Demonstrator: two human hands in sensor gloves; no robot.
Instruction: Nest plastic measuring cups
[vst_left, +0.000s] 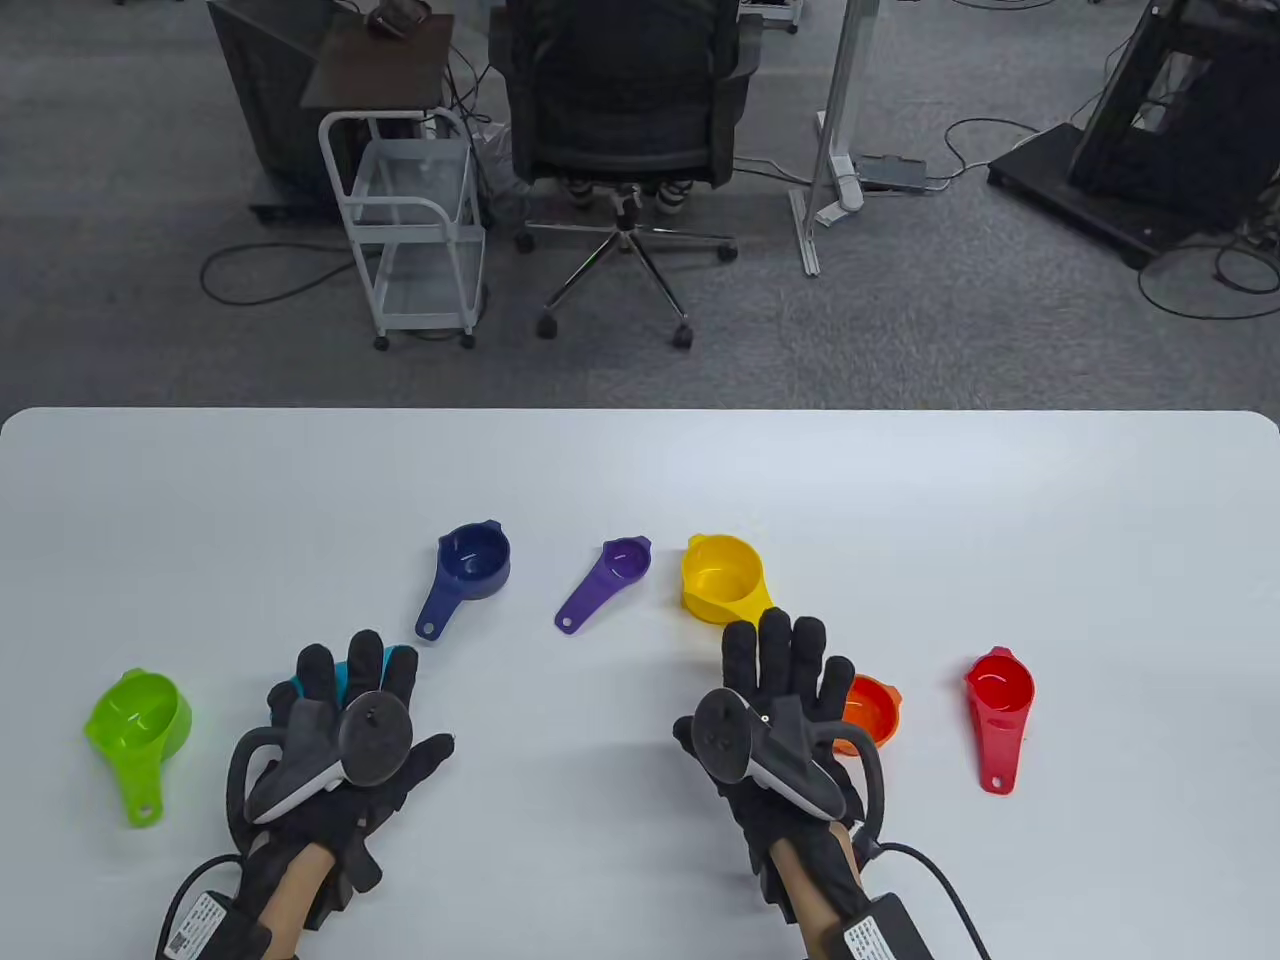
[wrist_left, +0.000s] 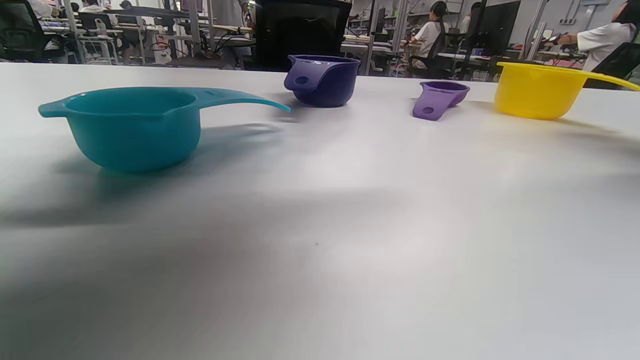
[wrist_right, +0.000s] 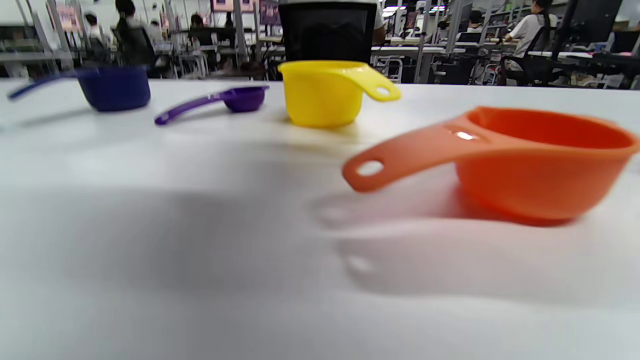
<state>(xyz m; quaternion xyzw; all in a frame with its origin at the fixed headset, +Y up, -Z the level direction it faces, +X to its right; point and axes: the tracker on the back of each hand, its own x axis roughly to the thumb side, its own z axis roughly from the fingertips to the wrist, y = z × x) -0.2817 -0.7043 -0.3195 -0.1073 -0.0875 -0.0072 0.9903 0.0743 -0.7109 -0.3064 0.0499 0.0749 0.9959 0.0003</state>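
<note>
Both hands spread flat, grasping nothing: left hand (vst_left: 335, 740) above teal cup (wrist_left: 132, 125), right hand (vst_left: 780, 715) beside orange cup (wrist_right: 540, 160)

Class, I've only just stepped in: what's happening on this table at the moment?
A person in sensor gloves is about to nest measuring cups. Seven cups sit apart on the white table: green, teal, navy, purple, yellow, orange and red. The left hand is spread over the teal cup, the right hand beside the orange one. Neither holds anything, and nothing is nested yet.
</note>
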